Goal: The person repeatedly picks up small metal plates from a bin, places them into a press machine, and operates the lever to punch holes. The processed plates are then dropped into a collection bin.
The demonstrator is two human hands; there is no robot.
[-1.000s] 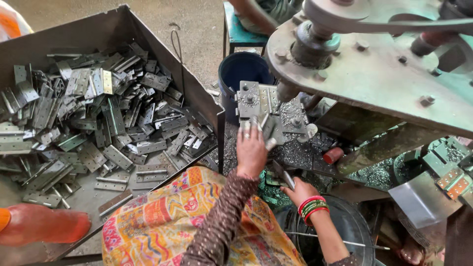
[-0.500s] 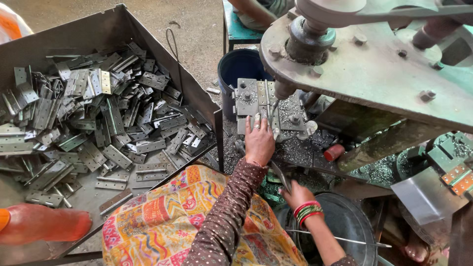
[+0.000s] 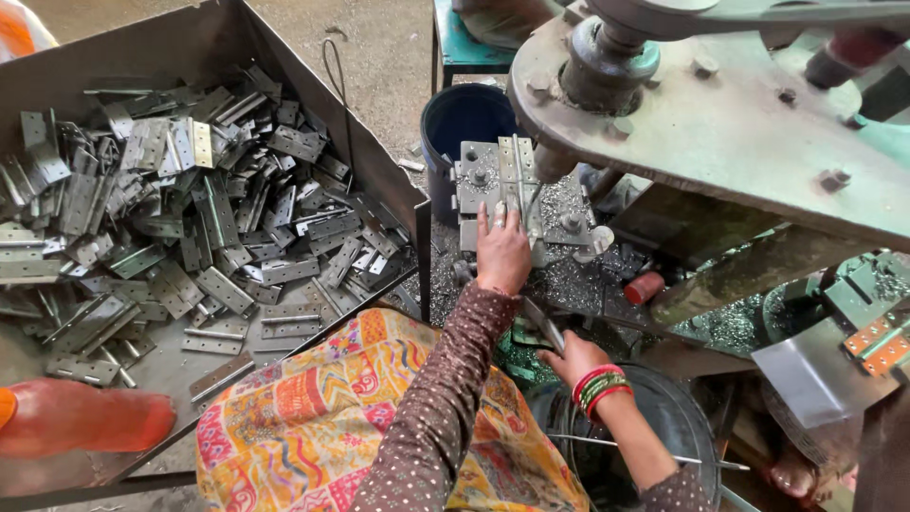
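On the left, a metal bin [image 3: 379,180] holds loose grey hinge plates [image 3: 190,228]. Beside it, the left hand [image 3: 502,251] lies with fingers together, pressing a hinge strip [image 3: 517,185] onto the press die block [image 3: 479,180]. Lower right, the right hand [image 3: 569,358] is clamped round a metal piece [image 3: 542,324].

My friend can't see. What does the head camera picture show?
A person's left hand presses a metal hinge onto a press machine, while the right hand holds another piece. A big tray of hinges sits to the left.
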